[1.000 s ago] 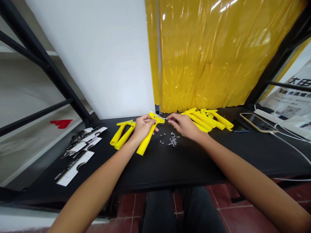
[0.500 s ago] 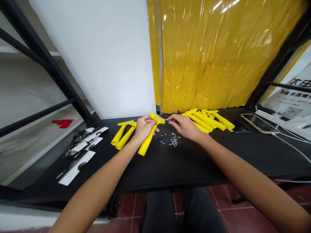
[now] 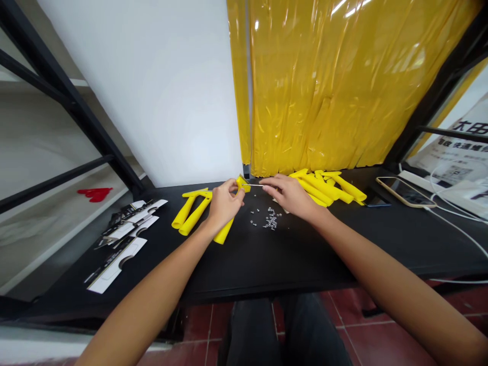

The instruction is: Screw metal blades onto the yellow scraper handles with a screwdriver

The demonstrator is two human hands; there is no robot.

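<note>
My left hand (image 3: pixel 224 202) is closed around a yellow plastic T-shaped scraper handle (image 3: pixel 224 233). Its head pokes out past my fingertips, and its tube slants down toward the table, partly covered by the hand. From the right, my right hand (image 3: pixel 286 192) grips a screwdriver (image 3: pixel 256 185). Only its thin metal shaft shows, pointing at the handle's head; the grip is hidden in my fingers. Whether the tip sits in a screw is too small to tell. Just below the hands, loose small screws and nuts (image 3: pixel 271 220) lie scattered on the black table (image 3: pixel 244 267).
Two similar yellow handles (image 3: pixel 192 216) lie left of my left hand. A pile of yellow parts (image 3: pixel 328 189) is behind my right hand. Printed cards (image 3: pixel 118 264) lie at the left, phones (image 3: pixel 406 192) and white cables at the right. A yellow plastic curtain (image 3: pixel 312 91) hangs behind.
The handle has rolled in my left hand, so its head now faces the screwdriver from the side. My right hand's fingers have straightened somewhat along the tool.
</note>
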